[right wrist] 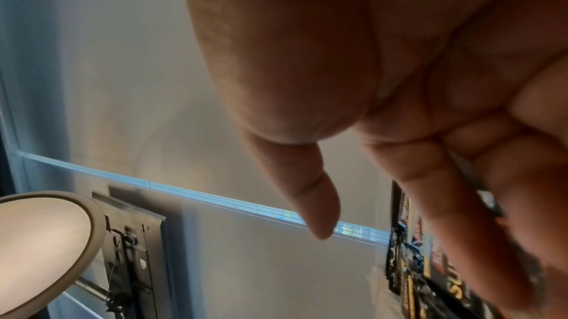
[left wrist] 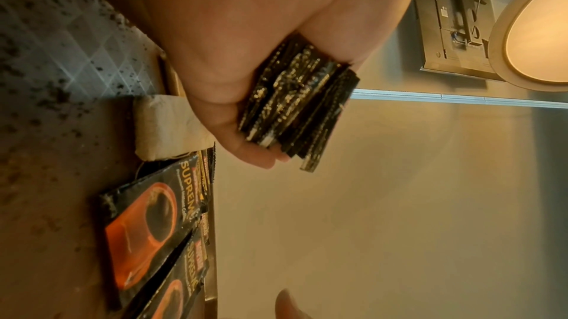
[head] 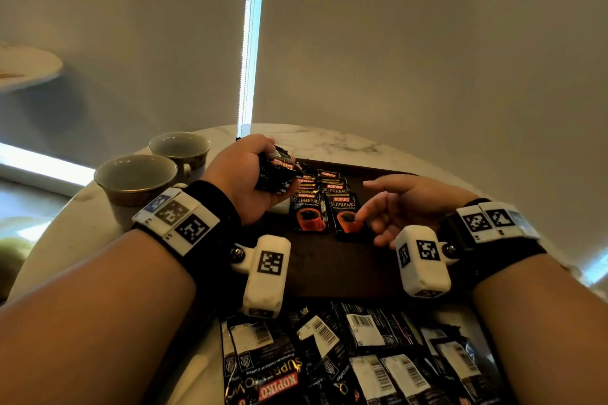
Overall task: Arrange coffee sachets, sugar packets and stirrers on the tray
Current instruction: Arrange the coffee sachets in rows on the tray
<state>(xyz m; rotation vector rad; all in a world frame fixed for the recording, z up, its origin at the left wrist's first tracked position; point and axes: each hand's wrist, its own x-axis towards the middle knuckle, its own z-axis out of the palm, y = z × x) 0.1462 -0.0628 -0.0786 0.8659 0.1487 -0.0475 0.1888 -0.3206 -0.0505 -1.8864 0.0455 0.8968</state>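
Left hand [head: 245, 176] grips a stack of Kopiko coffee sachets [head: 274, 174] above the dark tray [head: 329, 270]; right hand [head: 404, 204], fingers loosely extended, touches the nearest sachet [head: 345, 215] laid on the tray.

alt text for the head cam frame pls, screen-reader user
A person's left hand grips a stack of black coffee sachets above a dark tray, while the right hand, fingers extended, touches two overlapping rows of sachets laid on it. Two empty cups stand left on the marble table; loose sachets lie nearest the camera.
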